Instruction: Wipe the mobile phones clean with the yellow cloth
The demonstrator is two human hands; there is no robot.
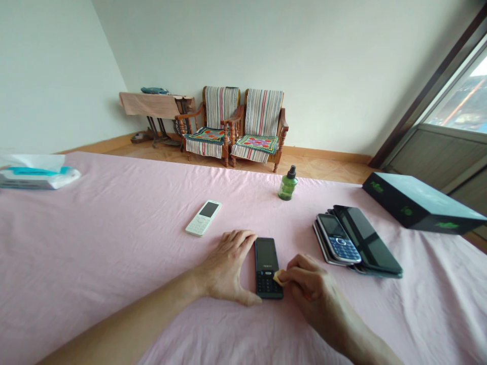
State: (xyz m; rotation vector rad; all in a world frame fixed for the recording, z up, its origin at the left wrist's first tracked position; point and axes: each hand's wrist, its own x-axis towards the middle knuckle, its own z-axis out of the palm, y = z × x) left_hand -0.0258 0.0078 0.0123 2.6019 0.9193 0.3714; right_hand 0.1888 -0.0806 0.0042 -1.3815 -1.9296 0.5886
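Observation:
A black keypad phone [267, 261] lies face up on the pink cloth. My left hand [228, 266] spans its left side, index finger at the top corner and thumb at the bottom corner, holding it in place. Between the fingertips of my right hand [314, 286] is a small pale-yellow piece [279, 277], cloth or sponge, I cannot tell which. It touches the right edge of the keypad. Beyond my left hand lies a white keypad phone [204, 218]. Farther off, a green spray bottle [288, 185] with a black top stands upright.
On the right, a dark blue keypad phone [338, 238] rests on stacked devices beside a large black phone or tablet [367, 241]. Behind them sits a black box [414, 203]. A tissue pack [38, 177] lies far left. Two wooden chairs [256, 114] stand against the wall.

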